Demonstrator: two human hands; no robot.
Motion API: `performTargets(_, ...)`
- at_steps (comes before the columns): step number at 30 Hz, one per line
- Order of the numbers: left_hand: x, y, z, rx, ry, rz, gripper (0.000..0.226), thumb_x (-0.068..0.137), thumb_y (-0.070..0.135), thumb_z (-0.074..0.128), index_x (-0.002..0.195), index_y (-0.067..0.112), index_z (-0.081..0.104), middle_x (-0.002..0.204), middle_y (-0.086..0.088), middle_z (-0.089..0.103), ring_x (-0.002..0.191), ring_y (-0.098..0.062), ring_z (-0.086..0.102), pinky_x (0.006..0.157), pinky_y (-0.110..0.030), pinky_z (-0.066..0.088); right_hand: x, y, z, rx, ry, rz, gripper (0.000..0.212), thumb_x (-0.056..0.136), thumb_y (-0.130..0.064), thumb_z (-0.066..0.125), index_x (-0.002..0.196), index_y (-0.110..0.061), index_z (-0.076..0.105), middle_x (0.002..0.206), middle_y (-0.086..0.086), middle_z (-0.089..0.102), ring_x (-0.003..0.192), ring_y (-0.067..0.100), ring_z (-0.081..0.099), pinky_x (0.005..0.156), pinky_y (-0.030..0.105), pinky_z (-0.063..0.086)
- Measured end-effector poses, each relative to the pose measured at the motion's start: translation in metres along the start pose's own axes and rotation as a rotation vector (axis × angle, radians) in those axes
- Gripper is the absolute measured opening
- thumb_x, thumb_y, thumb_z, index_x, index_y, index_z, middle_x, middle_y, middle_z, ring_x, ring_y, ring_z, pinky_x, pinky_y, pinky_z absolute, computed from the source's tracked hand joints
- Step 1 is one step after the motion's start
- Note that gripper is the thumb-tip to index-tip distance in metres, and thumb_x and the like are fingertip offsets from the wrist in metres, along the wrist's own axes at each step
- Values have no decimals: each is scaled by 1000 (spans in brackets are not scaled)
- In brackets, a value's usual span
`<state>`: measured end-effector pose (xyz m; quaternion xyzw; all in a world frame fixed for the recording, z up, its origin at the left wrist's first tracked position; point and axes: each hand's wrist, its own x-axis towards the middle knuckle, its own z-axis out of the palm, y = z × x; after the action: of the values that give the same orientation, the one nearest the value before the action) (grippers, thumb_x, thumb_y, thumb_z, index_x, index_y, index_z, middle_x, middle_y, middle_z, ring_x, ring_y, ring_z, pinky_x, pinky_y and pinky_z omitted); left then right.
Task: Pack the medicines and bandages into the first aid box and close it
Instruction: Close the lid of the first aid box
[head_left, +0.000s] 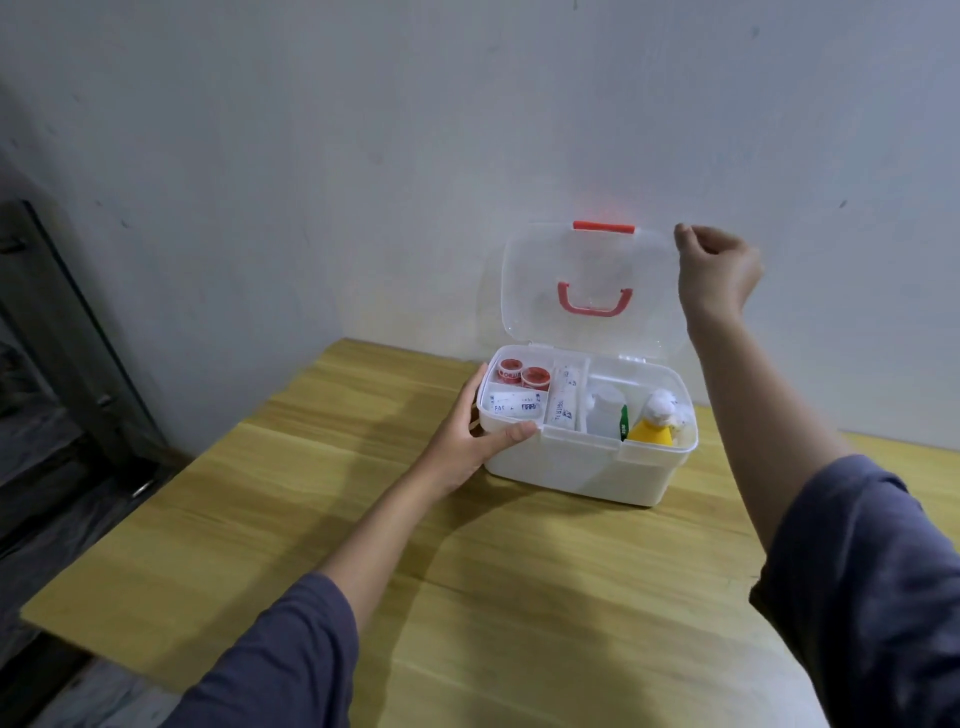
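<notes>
Tabletop (322, 519) of pale wood grain, set against a plain grey-white wall (363, 130); a dark framed opening (62, 332) is seen well beyond the left hand. Bare wood is left open on the near side of both hands and out past the left hand to the table's edge.

First aid box (576, 467), white, is stood between the two hands near the far edge, close to the wall. Its clear lid (587, 265) is raised upright, with a red handle (595, 300) and a red latch (603, 227) at the top rim. Inside, two red-capped rolls (522, 374) and wrapped packets (514, 405) are held in the compartments nearest the left hand; a white bottle (605, 410) and a yellow-capped item (649, 431) are lodged toward the right hand.

Left hand (467, 431): spread open, cupped against the box's left corner, thumb laid along the front rim.

Right hand (717, 275): raised, wrist bent, fingertips pinched together on the lid's upper right corner.
</notes>
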<state>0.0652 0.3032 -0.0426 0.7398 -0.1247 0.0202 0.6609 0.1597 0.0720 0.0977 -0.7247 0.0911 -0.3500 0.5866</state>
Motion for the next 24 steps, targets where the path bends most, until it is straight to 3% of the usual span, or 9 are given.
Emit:
performTargets(2, 0, 1, 1, -10, -4, 0, 93, 60, 47, 79, 142, 35, 36, 133, 19, 56, 115, 15, 54, 93, -11, 46, -9, -3, -12, 9, -19, -14, 26, 86, -25, 60, 101, -7, 71, 84, 3, 66, 66, 2, 55, 58, 4, 39)
performTargets(5, -1, 2, 1, -20, 3, -3, 94, 59, 46, 80, 142, 35, 38, 132, 16, 58, 116, 8, 56, 95, -16, 48, -32, -4, -35, -32, -47, -106, 24, 84, -25, 62, 99, -10, 72, 98, 5, 71, 84, 3, 60, 69, 2, 41)
performTargets(7, -2, 1, 3, -31, 21, -20, 97, 57, 47, 81, 143, 33, 38, 134, 11, 59, 122, -1, 56, 102, -25, 47, -53, -1, -50, -24, -80, -194, 21, 85, -22, 63, 100, -10, 72, 100, 3, 68, 84, -6, 59, 74, -2, 42)
performTargets(9, -3, 1, 5, -33, 24, -27, 94, 57, 47, 82, 140, 35, 41, 133, 9, 60, 123, -7, 56, 102, -29, 48, -72, 8, -63, 36, -126, -236, 17, 85, -18, 65, 100, -13, 71, 102, 1, 64, 83, -11, 60, 86, 9, 47)
performTargets(11, -4, 2, 7, -28, 24, -26, 89, 56, 46, 82, 136, 36, 44, 131, 8, 61, 122, -10, 57, 98, -26, 49, -88, 19, -74, 67, -166, -245, 16, 85, -16, 65, 100, -19, 68, 106, 0, 63, 93, -1, 62, 93, 20, 49)
performTargets(14, -4, 2, 10, -21, 39, -17, 97, 55, 46, 82, 142, 27, 43, 132, 3, 61, 123, -15, 56, 98, -28, 50, -106, 34, -86, 70, -200, -260, 20, 84, -12, 66, 103, -19, 67, 109, 0, 61, 102, 10, 61, 96, 23, 46)
performTargets(19, -5, 1, 16, -69, 79, -17, 98, 52, 45, 83, 140, 22, 47, 133, -1, 61, 125, -17, 57, 100, -30, 49, -126, 60, -94, -17, -233, -231, 22, 81, -9, 67, 102, -15, 69, 107, 0, 61, 101, 22, 61, 92, 31, 49)
performTargets(21, -5, 0, 18, -84, 86, 0, 94, 53, 44, 83, 138, 23, 50, 133, 1, 62, 124, -16, 57, 96, -24, 50, -130, 69, -96, -46, -250, -238, 22, 82, -10, 67, 103, -14, 69, 109, 1, 62, 99, 22, 60, 88, 27, 49)
performTargets(24, -7, 0, 18, -79, 77, 15, 88, 57, 44, 82, 138, 28, 50, 133, 5, 63, 125, -12, 57, 97, -22, 49, -132, 73, -97, -38, -247, -256, 24, 82, -11, 67, 105, -14, 69, 113, 5, 62, 99, 15, 60, 83, 10, 45)
